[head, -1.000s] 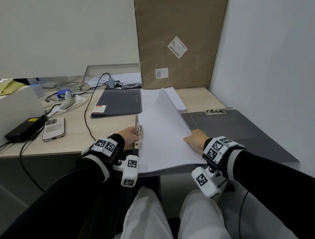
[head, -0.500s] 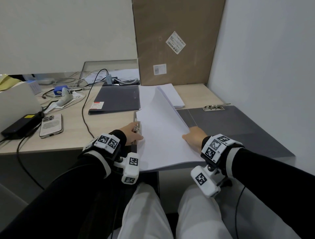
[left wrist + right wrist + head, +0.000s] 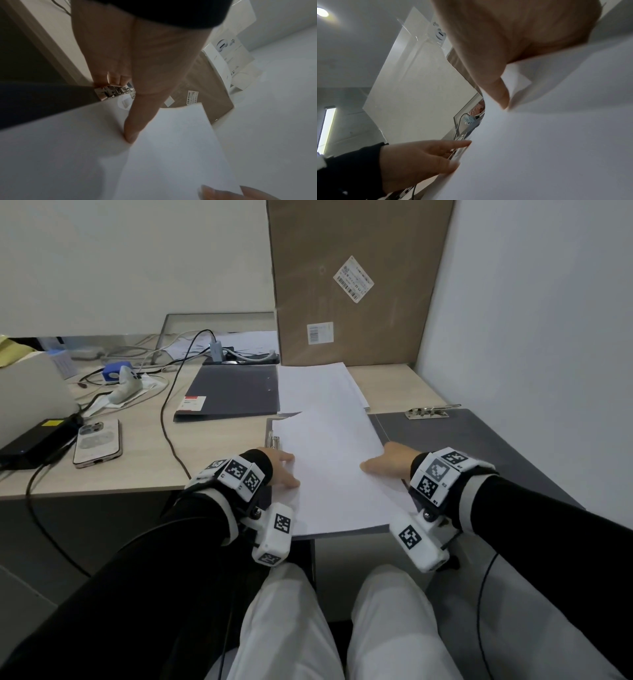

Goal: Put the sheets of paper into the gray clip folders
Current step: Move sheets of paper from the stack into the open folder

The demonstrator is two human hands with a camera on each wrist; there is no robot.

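Observation:
An open gray clip folder [image 3: 479, 446] lies at the desk's front edge. White sheets of paper [image 3: 332, 470] lie nearly flat on its left half. My right hand [image 3: 387, 462] pinches their right edge, thumb [image 3: 501, 97] on top and fingers hidden underneath. My left hand [image 3: 286, 470] is at the sheets' left edge: its thumb [image 3: 130, 135] presses flat on the paper and its fingertips touch the metal clip [image 3: 113, 92]. A second clip [image 3: 426, 413] sits on the folder's right half. Farther back lie a closed gray folder [image 3: 233, 392] and a loose stack of paper [image 3: 318, 386].
A tall cardboard box [image 3: 349, 278] leans at the back and a wall runs close on the right. On the left of the desk are a phone [image 3: 97, 443], a black power brick [image 3: 34, 440] and a dark cable [image 3: 168, 419].
The sheets, arched up a second ago, have come down almost flat on the folder. My left hand has shifted from the clip onto the paper's left edge.

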